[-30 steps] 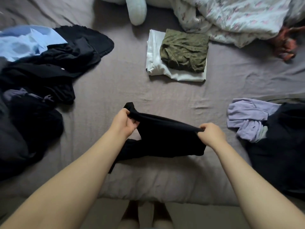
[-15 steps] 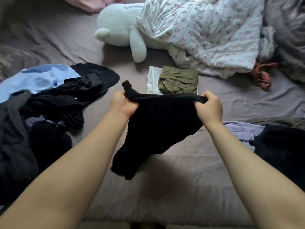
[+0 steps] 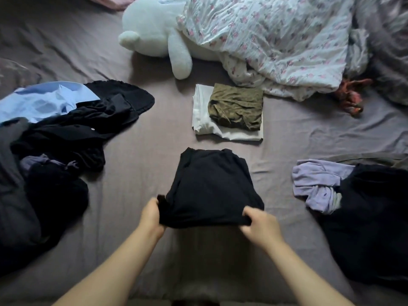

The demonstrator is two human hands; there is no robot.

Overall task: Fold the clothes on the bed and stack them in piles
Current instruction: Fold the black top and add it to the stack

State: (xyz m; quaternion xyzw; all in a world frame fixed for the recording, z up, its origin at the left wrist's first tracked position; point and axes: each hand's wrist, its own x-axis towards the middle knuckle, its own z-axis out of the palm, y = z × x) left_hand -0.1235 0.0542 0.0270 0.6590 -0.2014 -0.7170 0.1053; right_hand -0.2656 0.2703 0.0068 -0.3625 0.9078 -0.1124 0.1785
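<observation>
Lying mid-bed on the grey sheet, black garment [image 3: 209,186] is partly folded, far edge flat on the bed [image 3: 154,155], near edge lifted. Left hand [image 3: 151,214] pinches the near-left corner, fingers curled round the fabric. Right hand [image 3: 259,221] grips the near-right edge, fingers curled over the hem. Both forearms come in from the bottom of the head view.

Just beyond it: folded pile, olive garment [image 3: 237,109] on top of a white one [image 3: 202,120], well clear of the black piece.

Left side: unfolded heap of dark clothes [image 3: 66,133] with a light blue shirt [image 3: 44,100] on its far end and a purple-grey bit poking out lower down. Right side: lilac garment [image 3: 318,184] crumpled, touching a dark piece [image 3: 371,213] beside it.

Head of bed: white plush toy [image 3: 154,34], partly under a floral duvet [image 3: 276,40]. Small red-orange item [image 3: 351,96] at the duvet's right edge, can't tell what it is.
</observation>
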